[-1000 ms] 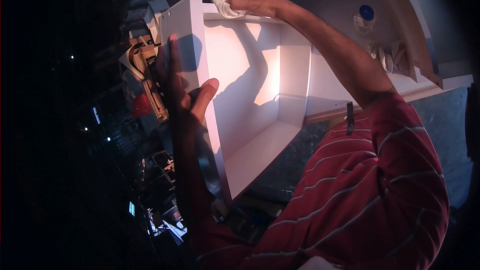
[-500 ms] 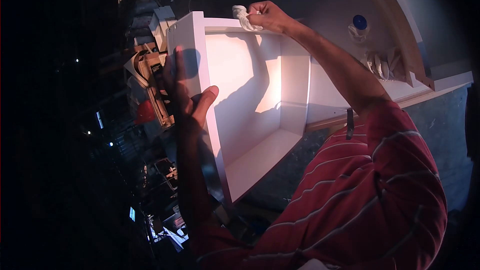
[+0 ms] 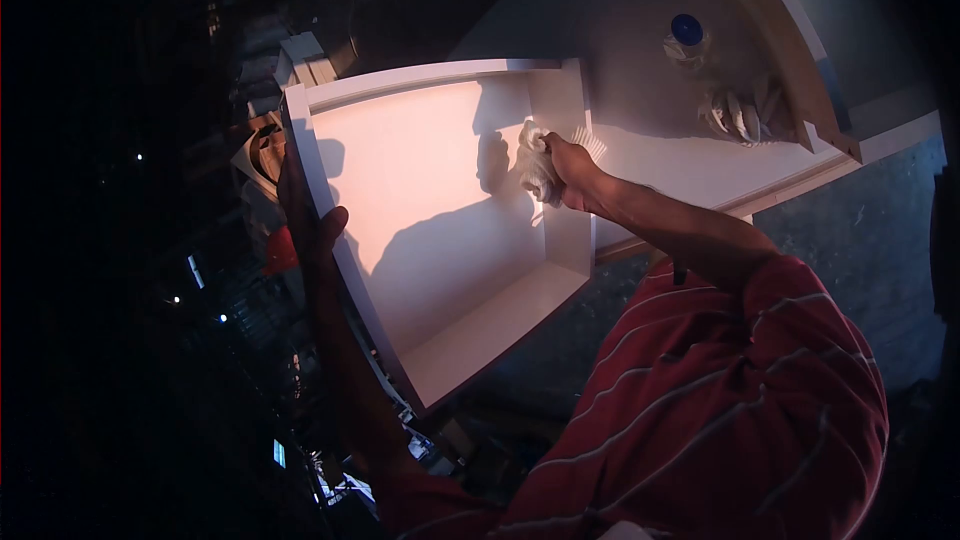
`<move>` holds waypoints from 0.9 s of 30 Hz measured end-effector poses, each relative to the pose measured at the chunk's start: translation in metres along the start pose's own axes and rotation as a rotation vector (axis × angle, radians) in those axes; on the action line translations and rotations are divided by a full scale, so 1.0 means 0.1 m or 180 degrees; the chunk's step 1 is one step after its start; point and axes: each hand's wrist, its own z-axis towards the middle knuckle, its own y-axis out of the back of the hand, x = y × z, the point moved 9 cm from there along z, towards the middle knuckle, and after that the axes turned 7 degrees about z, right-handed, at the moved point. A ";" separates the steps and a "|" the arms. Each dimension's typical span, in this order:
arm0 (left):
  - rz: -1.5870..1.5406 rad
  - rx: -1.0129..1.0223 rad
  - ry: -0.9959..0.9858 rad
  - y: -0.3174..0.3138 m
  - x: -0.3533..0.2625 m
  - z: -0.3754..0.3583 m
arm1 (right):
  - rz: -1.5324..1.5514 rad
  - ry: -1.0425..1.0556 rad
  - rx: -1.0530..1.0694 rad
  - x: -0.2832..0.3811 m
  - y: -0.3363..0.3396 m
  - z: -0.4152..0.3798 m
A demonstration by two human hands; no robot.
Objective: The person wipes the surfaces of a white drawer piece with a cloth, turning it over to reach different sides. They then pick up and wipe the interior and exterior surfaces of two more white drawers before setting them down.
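Observation:
A white drawer box (image 3: 430,170) is tilted in front of me, its open side toward me. My left hand (image 3: 312,210) grips its left wall, thumb over the edge and fingers along the outer face, mostly in shadow. In my right hand (image 3: 572,168) is a bunched white cloth (image 3: 540,162), held inside the box near the right wall. The fingers are curled around the cloth, and part of it looks blurred. Shadows of my arm and hand fall across the bright inner panel.
A white work surface (image 3: 690,175) extends to the right behind the box. On it are a clear container with a blue lid (image 3: 686,30) and a pair of pale gloves (image 3: 738,118), beside a curved wooden-edged piece (image 3: 785,50). Wooden parts (image 3: 265,155) and a red object (image 3: 280,250) lie at left.
My right hand has brought the cloth from the box's top edge down to its right inner side. The box and my left hand have shifted left in view.

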 end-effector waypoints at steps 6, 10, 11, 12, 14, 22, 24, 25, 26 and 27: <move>0.0243 0.0074 -0.0039 0.01 0.08 0.02 | -0.2381 0.2147 0.0106 0.43 -0.30 -0.02; 0.0065 0.0024 0.0202 0.01 0.22 0.00 | -0.5034 0.4676 0.0002 0.62 -0.31 0.18; 0.0072 0.0019 0.0206 0.03 0.21 0.00 | -0.5029 0.4678 0.0013 0.57 -0.14 0.21; 0.0056 0.0008 0.0096 0.02 0.14 0.04 | -0.6044 0.4959 0.0077 0.37 -0.07 0.23; 0.0040 0.0031 0.0042 0.00 0.14 0.01 | -0.7711 0.4569 0.0513 -0.07 0.05 0.21; -0.0064 0.0094 -0.0105 -0.03 0.12 0.03 | -0.7286 0.3576 0.1709 -0.56 0.25 0.44; 0.0011 0.0038 -0.0119 -0.03 0.17 0.03 | -0.6978 0.4233 0.0589 0.08 0.07 0.52; 0.0086 -0.0007 -0.0135 -0.02 0.19 0.04 | -0.6716 0.4515 0.0049 0.44 0.00 0.52; 0.0085 -0.0005 -0.0125 -0.03 0.20 0.05 | -0.6259 0.4914 -0.0181 0.78 -0.02 0.53; 0.0154 -0.0024 -0.0255 -0.03 0.15 0.06 | -0.5781 0.5272 -0.0412 1.03 0.00 0.47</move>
